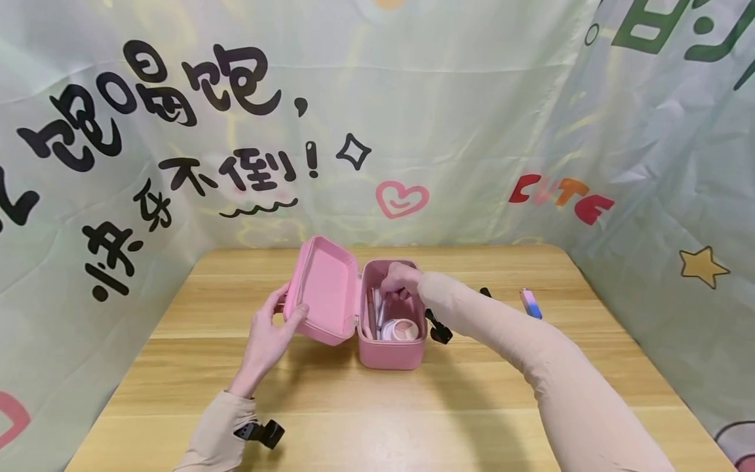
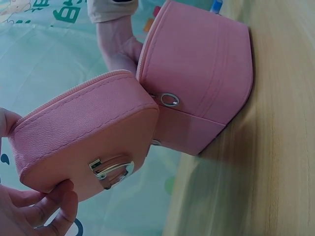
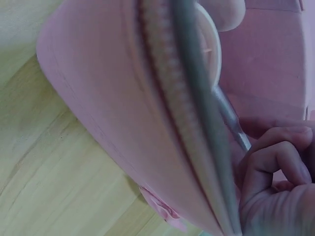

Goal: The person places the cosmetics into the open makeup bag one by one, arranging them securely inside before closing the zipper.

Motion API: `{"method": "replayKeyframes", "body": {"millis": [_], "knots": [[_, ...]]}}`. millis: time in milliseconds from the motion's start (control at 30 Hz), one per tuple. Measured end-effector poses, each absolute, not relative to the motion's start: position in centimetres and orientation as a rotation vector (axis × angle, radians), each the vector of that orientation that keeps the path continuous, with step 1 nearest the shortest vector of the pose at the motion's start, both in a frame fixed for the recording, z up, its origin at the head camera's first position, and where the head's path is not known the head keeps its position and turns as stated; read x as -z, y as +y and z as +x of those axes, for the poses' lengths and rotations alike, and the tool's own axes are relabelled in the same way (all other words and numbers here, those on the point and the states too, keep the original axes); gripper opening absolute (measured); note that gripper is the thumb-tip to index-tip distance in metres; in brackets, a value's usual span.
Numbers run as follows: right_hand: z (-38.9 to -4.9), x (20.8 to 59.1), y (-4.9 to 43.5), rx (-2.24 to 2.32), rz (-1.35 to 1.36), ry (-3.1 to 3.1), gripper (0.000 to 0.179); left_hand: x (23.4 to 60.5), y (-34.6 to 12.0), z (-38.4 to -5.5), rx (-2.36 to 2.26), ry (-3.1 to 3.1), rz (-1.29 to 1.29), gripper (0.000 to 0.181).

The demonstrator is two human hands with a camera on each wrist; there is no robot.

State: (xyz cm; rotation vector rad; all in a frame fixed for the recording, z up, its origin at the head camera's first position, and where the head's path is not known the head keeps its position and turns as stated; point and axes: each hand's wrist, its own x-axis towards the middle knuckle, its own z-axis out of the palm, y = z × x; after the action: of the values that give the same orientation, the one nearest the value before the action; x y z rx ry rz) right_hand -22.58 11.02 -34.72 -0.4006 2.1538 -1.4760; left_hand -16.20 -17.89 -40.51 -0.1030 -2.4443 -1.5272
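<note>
**My right hand (image 1: 400,282) inside the pink case (image 1: 392,357), my left hand (image 1: 272,333) on its lid (image 1: 328,288)**

From where I look, the case sits on the table (image 1: 330,410), its lid folded out to nine o'clock, edge gripped between my left thumb and fingers. My right fingers curl at the case's twelve o'clock; whether they pinch anything, I cannot tell. I judge this the reaching-in step; the next move calls for a steady lid and knuckles clear of the zip (image 3: 167,88). Inside, a round container (image 1: 404,330) lies at five o'clock, and a reddish-brown tube (image 1: 371,305) lines the nine o'clock side. Outside, a pink-and-blue item (image 1: 531,304) lies at three o'clock.
</note>
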Motion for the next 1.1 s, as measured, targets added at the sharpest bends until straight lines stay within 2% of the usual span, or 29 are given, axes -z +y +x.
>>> {"method": "replayKeyframes", "body": {"millis": [167,433,1100], "knots": [[-21.6,34.6,11.0,1.488,-0.314,2.192,0.016,40.5,-17.9,-16.2,1.522,-2.449,-0.106,0.058],[-20.9,34.6,10.5,1.501,0.025,2.164,0.025,40.5,-18.0,-16.2,1.512,-2.442,-0.11,0.058],[-21.5,35.8,9.7,1.479,0.071,2.135,0.016,40.5,-18.1,-16.2,1.521,-2.434,-0.12,0.058]]}}
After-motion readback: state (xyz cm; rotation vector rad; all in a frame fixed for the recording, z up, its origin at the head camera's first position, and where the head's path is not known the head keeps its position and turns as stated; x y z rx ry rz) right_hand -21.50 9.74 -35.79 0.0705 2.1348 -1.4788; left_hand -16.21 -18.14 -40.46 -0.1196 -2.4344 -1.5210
